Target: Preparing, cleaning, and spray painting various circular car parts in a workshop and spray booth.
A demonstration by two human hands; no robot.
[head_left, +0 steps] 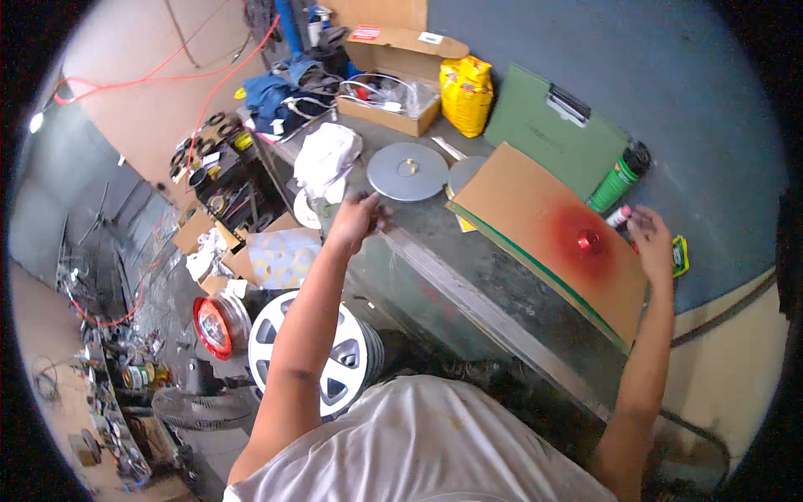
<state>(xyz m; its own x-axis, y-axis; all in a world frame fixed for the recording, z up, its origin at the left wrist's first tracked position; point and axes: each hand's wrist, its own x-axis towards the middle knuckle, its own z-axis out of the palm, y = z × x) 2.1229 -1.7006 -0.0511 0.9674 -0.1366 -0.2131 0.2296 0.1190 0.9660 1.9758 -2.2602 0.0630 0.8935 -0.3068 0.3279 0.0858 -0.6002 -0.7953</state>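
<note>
- Two bare hands of mine reach over the dark workbench (456, 276).
- My left hand (355, 224) is near the grey disc (401, 177), its fingers loosely bent and a little apart.
- My right hand (652, 241) hangs by the right end of the cardboard sheet (519, 184), fingers bent beside a small pink-and-white container (619, 217); whether they close on it I cannot tell.
- One shiny red piece (589, 242) sits on the cardboard, ringed by a red haze (565, 230).
</note>
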